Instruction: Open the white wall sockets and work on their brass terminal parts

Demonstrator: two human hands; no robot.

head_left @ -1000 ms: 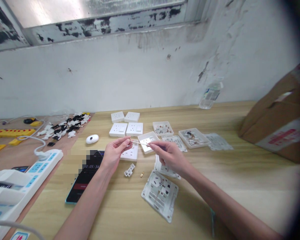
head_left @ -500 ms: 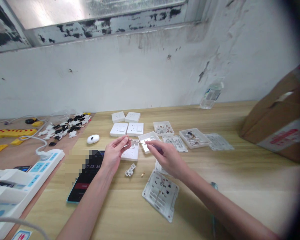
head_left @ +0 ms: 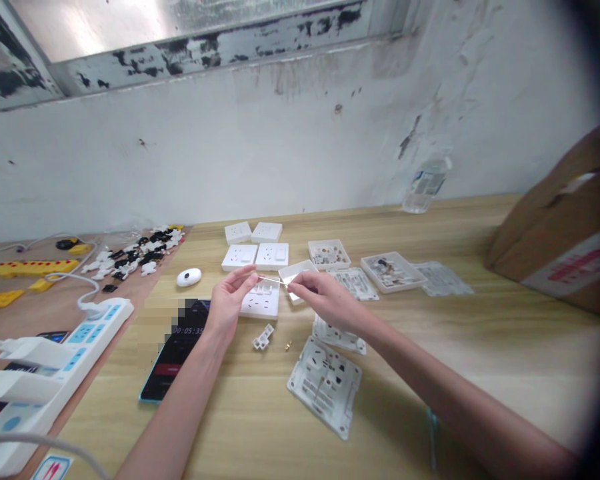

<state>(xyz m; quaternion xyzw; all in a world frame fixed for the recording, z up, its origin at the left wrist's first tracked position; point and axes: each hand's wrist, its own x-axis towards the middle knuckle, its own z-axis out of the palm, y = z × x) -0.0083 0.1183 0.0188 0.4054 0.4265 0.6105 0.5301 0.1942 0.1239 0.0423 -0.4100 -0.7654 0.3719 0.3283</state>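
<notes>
My left hand [head_left: 228, 297] is closed in a pinch above a white socket panel [head_left: 260, 305]. Whatever sits between its thumb and forefinger is too small to make out. My right hand [head_left: 325, 297] is closed around a thin screwdriver, its handle hidden in the fingers. The slim metal shaft [head_left: 273, 279] spans the gap to the left fingertips. Below the hands lie a small white plastic piece [head_left: 263, 337] and a tiny brass part [head_left: 289, 346]. Nearer to me, a white backing plate [head_left: 326, 387] lies with its slotted inside facing up.
Several white socket panels [head_left: 240, 256] stand at the back. Trays of small parts [head_left: 392, 272] are to the right, near a clear bottle [head_left: 427, 187] and a cardboard box [head_left: 560, 227]. Left are a phone [head_left: 180, 353], a white oval device [head_left: 189, 277] and a power strip [head_left: 75, 373].
The right hand has turned, and the dark handle that showed by its palm is now hidden. More of the panel beneath the right wrist shows. The left hand keeps its pinch.
</notes>
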